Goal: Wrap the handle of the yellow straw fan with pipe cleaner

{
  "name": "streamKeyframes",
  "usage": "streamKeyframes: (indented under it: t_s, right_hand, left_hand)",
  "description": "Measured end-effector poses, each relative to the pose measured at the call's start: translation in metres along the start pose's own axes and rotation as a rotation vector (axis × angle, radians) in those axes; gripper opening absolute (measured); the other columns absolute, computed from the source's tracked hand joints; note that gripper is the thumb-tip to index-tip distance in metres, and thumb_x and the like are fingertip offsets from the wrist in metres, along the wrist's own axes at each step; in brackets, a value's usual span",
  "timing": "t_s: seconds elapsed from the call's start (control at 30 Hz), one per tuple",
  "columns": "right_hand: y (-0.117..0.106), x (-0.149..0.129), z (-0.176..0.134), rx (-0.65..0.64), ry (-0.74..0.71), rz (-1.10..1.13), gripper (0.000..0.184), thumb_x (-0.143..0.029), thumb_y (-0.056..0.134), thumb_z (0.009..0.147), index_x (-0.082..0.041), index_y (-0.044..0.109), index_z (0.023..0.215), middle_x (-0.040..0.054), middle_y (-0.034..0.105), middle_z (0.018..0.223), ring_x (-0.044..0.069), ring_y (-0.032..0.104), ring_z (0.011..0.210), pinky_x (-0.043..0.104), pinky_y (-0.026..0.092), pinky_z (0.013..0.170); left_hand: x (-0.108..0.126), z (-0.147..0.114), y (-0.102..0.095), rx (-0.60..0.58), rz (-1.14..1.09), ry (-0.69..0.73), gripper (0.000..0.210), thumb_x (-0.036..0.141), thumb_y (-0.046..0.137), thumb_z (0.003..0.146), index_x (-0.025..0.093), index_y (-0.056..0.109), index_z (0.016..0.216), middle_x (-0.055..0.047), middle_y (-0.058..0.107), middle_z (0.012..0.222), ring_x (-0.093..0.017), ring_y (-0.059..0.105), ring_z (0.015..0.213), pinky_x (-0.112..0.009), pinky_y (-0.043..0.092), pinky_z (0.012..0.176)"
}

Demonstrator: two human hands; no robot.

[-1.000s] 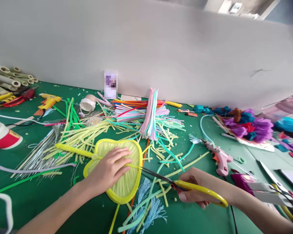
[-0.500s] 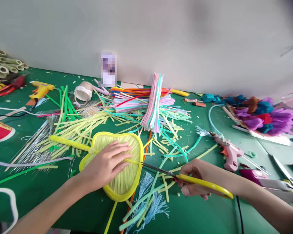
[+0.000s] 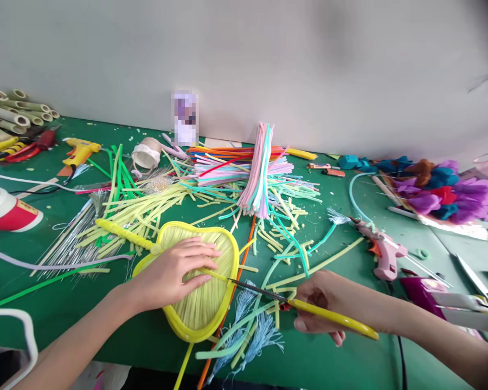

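Note:
A yellow heart-like fan (image 3: 199,311) with a thick fuzzy rim and pale pleated strands lies on the table, its wrapped handle (image 3: 124,234) pointing left. My left hand (image 3: 179,271) rests on it, fingers stretched over the face. A yellow strip (image 3: 217,274) runs from between thumb and forefinger toward the right rim. My right hand (image 3: 319,303) is closed round yellow-handled scissors (image 3: 329,317). Their thin dark tip meets the strip near the rim; whether the blades are apart cannot be made out. Light blue tassels (image 3: 264,336) lie below the scissors.
Pipe cleaner bundles (image 3: 256,173) and cut yellow-green pieces (image 3: 146,208) cover the middle. A yellow glue gun (image 3: 81,153) and paper cup (image 3: 12,211) are left. Right are a pink glue gun (image 3: 384,252), other scissors (image 3: 477,281) and fuzzy purple flowers (image 3: 463,197).
The view has shifted slightly, showing more of the left side. The scissors' tip has moved a little left and down, now reaching over the fan's rim. My left hand stays on the fan.

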State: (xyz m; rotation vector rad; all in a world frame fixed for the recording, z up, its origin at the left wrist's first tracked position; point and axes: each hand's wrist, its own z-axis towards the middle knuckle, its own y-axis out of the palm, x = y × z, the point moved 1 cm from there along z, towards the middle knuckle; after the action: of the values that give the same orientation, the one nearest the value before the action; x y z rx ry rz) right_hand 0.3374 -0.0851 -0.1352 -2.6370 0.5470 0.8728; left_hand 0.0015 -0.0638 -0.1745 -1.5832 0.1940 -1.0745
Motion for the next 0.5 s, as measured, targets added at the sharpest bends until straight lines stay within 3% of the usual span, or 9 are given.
streamKeyframes:
  t_s: [0.2, 0.37, 0.5]
  right_hand:
    - [-0.003, -0.015, -0.009, 0.138, -0.162, -0.475, 0.043, -0.053, 0.066, 0.084, -0.018, 0.056, 0.063, -0.0049, 0.044, 0.057, 0.009, 0.035, 0.053, 0.023, 0.027, 0.049]
    - [0.000, -0.006, -0.004, 0.184, -0.219, -0.616, 0.043, -0.054, 0.061, 0.088, -0.020, 0.054, 0.062, -0.0051, 0.044, 0.056, 0.010, 0.029, 0.052, 0.025, 0.023, 0.050]
    - [0.003, 0.003, 0.005, 0.181, -0.210, -0.650, 0.046, -0.052, 0.056, 0.090, -0.021, 0.044, 0.059, -0.0063, 0.033, 0.051, 0.011, 0.020, 0.050, 0.025, 0.019, 0.045]
  left_hand:
    - [0.001, 0.001, 0.000, 0.002, -0.014, 0.000, 0.023, 0.034, 0.058, 0.097, 0.028, 0.070, 0.116, 0.000, 0.066, 0.136, -0.020, 0.056, 0.132, -0.045, 0.037, 0.119]
    - [-0.001, 0.000, 0.001, -0.007, -0.017, -0.006, 0.024, 0.036, 0.057, 0.098, 0.028, 0.070, 0.116, 0.000, 0.066, 0.136, -0.019, 0.055, 0.133, -0.045, 0.035, 0.120]
    - [-0.003, -0.001, 0.002, -0.016, -0.016, -0.014, 0.026, 0.038, 0.056, 0.098, 0.029, 0.069, 0.119, 0.001, 0.065, 0.138, -0.020, 0.053, 0.134, -0.045, 0.035, 0.119]
